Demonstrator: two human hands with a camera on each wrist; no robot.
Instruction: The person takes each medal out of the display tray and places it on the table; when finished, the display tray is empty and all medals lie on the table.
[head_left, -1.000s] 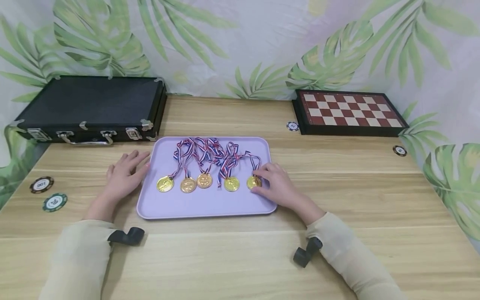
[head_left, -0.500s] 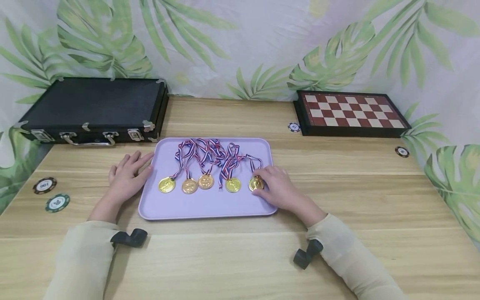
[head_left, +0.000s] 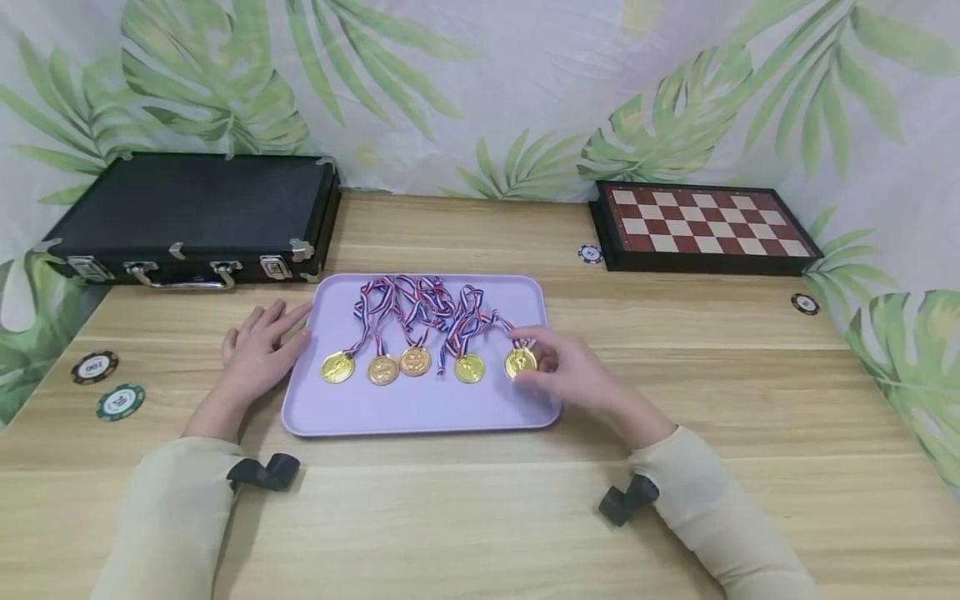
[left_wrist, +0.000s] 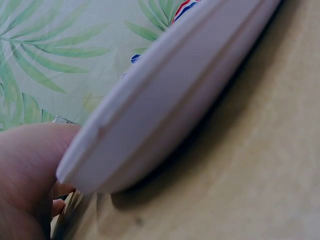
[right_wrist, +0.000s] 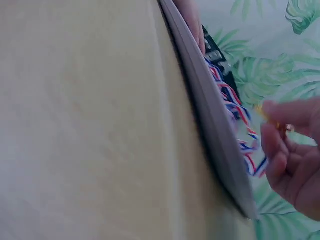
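Tray (head_left: 420,412) at your twelve o'clock: on its three o'clock side your right hand (head_left: 576,372) pinches a gold medal (head_left: 521,363) between thumb and fingers; your left hand (head_left: 255,354) (fingers loosely spread) touches it at nine. Beyond, black case (head_left: 198,204) at eleven, checkered board (head_left: 705,223) at one.

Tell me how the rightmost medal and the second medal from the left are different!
The rightmost medal is yellow gold, while the second medal from the left looks more coppery. The right hand pinches the rightmost medal; no hand touches the second medal from the left, lying on the tray. Both are round, with striped ribbons.
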